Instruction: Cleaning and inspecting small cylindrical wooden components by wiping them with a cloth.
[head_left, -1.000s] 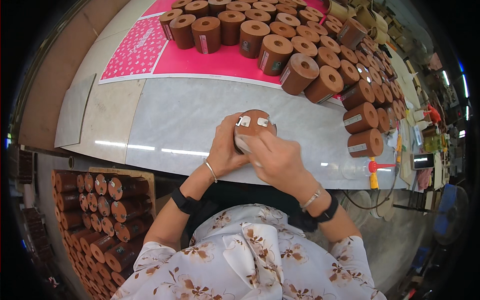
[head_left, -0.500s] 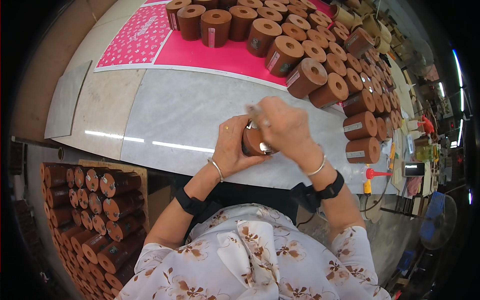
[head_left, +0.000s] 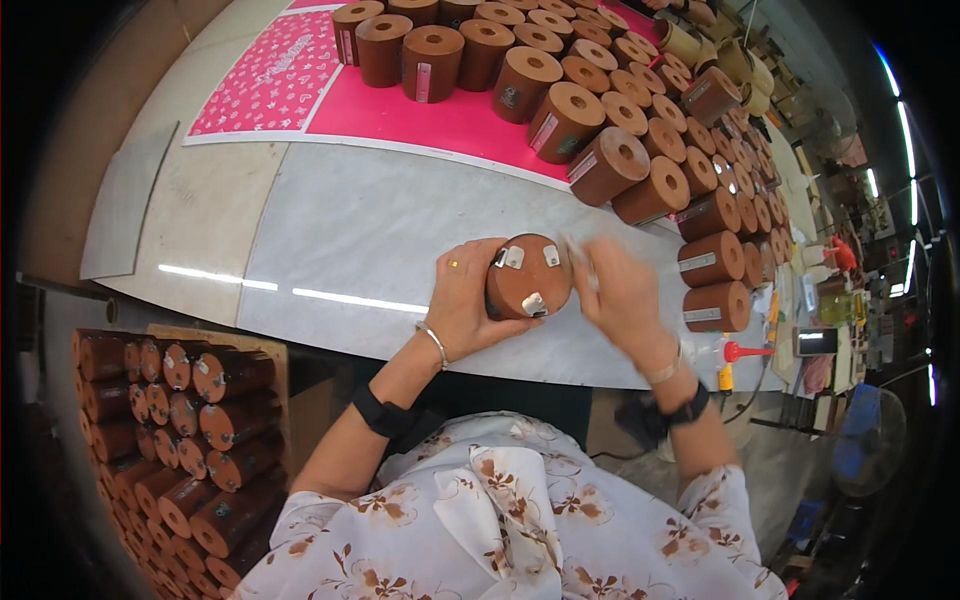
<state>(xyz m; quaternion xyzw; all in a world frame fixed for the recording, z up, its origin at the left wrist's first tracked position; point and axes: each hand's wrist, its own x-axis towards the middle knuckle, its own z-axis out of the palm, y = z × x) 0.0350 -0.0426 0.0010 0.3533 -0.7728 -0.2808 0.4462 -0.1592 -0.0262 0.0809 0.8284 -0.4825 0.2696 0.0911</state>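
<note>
Head view: nearest us, a flower-print shirt is filling the lower edge, and a pile of stacked cylinders is lying at lower left, below table height. Just ahead, the left hand is cradling a brown cylinder over the grey tabletop, its fingers curling around the left side and its thumb lying along the lower rim. We are seeing the round end face turning up toward us, bearing three silvery metal tabs. The right hand, no longer covering part of that face as it was half a second ago, is now blurring just right of it, so we are getting all three tabs in plain sight. Whether its fingers are pinching anything, we cannot tell. Farther right, a red-nozzled bottle is resting near the table edge. Beyond, some side-lying cylinders are forming a stack, and upright cylinders are standing in rows on a pink sheet, their centre holes showing.
</note>
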